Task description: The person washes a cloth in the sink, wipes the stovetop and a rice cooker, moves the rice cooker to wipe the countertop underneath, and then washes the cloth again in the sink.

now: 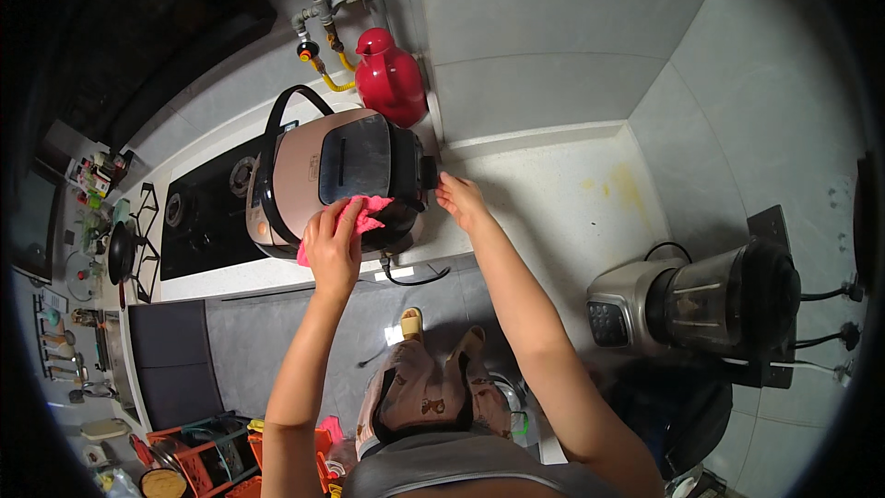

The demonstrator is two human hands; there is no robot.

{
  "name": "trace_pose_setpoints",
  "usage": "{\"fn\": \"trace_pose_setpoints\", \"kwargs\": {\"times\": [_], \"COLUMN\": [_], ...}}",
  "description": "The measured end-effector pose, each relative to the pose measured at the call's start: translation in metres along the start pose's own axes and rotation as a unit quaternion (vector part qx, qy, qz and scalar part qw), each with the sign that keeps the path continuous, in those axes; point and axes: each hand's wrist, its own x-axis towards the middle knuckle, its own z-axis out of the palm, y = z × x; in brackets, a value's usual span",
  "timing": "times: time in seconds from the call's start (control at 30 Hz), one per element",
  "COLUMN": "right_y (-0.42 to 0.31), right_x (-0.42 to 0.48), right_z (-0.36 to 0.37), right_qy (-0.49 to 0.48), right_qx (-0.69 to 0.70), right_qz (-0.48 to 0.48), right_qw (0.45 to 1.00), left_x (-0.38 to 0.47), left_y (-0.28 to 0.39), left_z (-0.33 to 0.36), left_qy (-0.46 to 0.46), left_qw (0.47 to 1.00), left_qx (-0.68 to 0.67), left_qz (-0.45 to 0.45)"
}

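Note:
A rose-gold and black rice cooker point(297, 166) sits on the counter with its lid down and its black carry handle point(276, 124) raised. My left hand point(333, 243) presses a bright pink cloth point(370, 211) against the cooker's near side, by the dark lid panel point(356, 159). Part of the cloth is hidden under my fingers. My right hand point(460, 199) is beside the black tab point(429, 171) at the cooker's right end, its fingers loosely bent and holding nothing. Whether the fingertips touch the tab cannot be told. A black power cord point(415, 282) hangs from the cooker over the counter edge.
A red vacuum jug point(390, 76) stands behind the cooker, near yellow gas hoses point(337, 86). The black gas hob point(200, 221) lies to the left, with a small pan point(121, 252) beyond. A blender point(691, 297) stands at right. Yellow stains point(626, 187) mark the white counter point(546, 180).

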Motion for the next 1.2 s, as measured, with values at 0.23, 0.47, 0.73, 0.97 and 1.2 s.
{"fn": "trace_pose_setpoints", "kwargs": {"times": [0.23,0.47,0.73,0.97,1.2], "right_y": [0.0,0.005,-0.008,-0.014,-0.009], "right_x": [0.014,0.038,0.022,0.008,-0.023], "right_z": [-0.001,-0.025,-0.045,-0.07,-0.124], "right_qy": [-0.093,-0.135,-0.17,-0.176,-0.096], "right_qx": [0.139,0.16,0.122,0.146,0.168], "right_qz": [0.114,0.143,0.081,0.022,-0.007], "right_qw": [0.979,0.967,0.975,0.973,0.981], "left_x": [-0.003,-0.002,-0.002,-0.007,-0.032], "left_y": [-0.002,0.004,0.0,0.003,0.073], "left_z": [0.017,0.022,0.02,0.028,0.061], "left_qy": [-0.02,-0.028,-0.025,0.014,-0.07], "left_qw": [0.998,0.997,0.997,0.995,0.952], "left_qx": [-0.011,-0.013,-0.022,-0.06,-0.286], "left_qz": [-0.057,-0.069,-0.073,-0.082,-0.079]}}
